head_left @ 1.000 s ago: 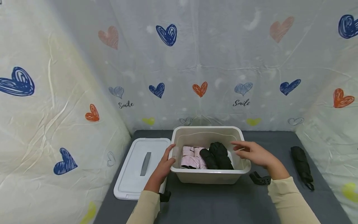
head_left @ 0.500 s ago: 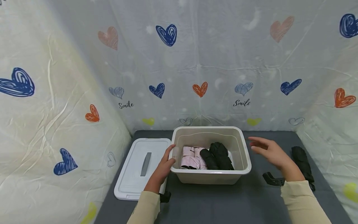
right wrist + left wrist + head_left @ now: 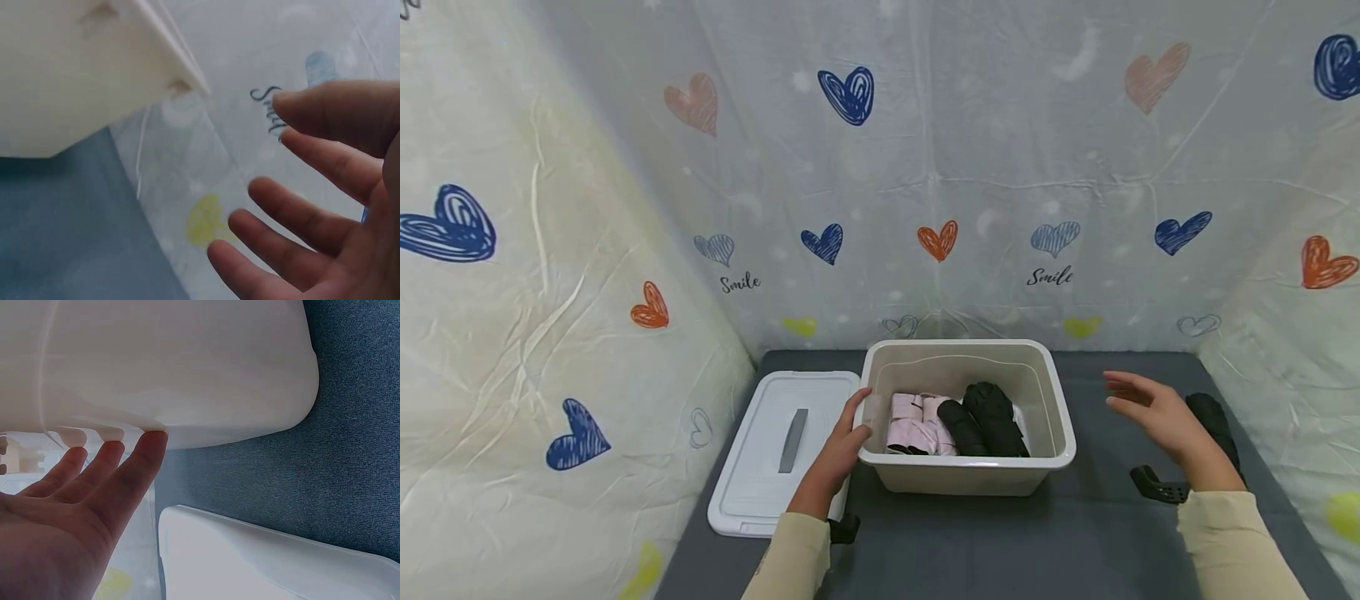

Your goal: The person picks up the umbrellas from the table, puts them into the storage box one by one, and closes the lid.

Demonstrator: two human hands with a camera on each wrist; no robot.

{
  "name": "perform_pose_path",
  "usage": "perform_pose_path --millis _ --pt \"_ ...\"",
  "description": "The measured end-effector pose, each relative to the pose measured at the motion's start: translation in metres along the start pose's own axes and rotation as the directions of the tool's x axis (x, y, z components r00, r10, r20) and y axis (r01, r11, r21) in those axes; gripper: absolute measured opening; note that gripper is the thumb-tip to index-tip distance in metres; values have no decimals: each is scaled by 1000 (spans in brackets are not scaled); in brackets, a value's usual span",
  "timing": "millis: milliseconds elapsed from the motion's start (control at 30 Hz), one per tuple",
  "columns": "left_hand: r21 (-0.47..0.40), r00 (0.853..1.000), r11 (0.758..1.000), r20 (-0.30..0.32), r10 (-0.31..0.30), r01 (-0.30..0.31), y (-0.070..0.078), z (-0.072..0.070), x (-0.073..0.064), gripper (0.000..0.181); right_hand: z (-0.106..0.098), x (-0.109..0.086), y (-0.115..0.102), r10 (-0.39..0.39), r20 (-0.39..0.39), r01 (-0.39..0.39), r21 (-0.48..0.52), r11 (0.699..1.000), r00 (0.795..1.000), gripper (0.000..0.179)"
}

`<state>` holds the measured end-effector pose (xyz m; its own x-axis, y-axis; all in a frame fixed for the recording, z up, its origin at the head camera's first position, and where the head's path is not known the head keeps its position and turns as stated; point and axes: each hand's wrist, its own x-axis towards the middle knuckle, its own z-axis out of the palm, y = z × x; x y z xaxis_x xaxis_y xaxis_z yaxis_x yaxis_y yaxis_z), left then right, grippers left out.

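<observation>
A beige plastic storage bin (image 3: 962,479) stands uncovered at the middle of the table. Inside lie pink folded bundles (image 3: 913,429) and two dark rolled bundles, one slim (image 3: 961,427) and one thicker (image 3: 994,417). My left hand (image 3: 833,458) touches the bin's left side; in the left wrist view its straight fingers (image 3: 128,478) rest against the outer wall under the rim. Off to the bin's right, my right hand (image 3: 1168,425) hangs in the air with fingers spread and nothing held. Behind it a black folded umbrella (image 3: 1213,417) is partly hidden by the wrist.
A white lid (image 3: 748,475) with a grey handle (image 3: 793,440) lies flat left of the bin. The grey tabletop (image 3: 955,550) reaches back to a heart-printed curtain (image 3: 880,167), which also encloses both sides.
My right hand has moved right, from over the bin's right rim to the space between bin and umbrella, holding nothing. My left hand and the bin have stayed in place.
</observation>
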<state>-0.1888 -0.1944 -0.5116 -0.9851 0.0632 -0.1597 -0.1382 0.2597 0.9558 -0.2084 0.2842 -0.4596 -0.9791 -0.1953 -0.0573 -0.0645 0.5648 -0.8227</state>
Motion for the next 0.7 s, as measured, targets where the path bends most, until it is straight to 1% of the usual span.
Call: perform_pose_path --millis 200,367,533,700 --pt "2 1000 1000 -7 -2 2 2 0 -1 67 -3 2 12 64 -19 -64 11 998 998 77" --pt "0 1000 1000 -8 -4 4 2 0 -2 67 -8 3 21 101 1 -101 -2 995 995 81" --pt "12 1000 1000 -13 -15 15 1 1 -1 67 -14 3 32 139 26 -138 -49 989 990 86" --pt "25 1000 1000 -19 -11 12 0 1 -1 67 -21 5 44 165 24 -161 -115 980 986 88"
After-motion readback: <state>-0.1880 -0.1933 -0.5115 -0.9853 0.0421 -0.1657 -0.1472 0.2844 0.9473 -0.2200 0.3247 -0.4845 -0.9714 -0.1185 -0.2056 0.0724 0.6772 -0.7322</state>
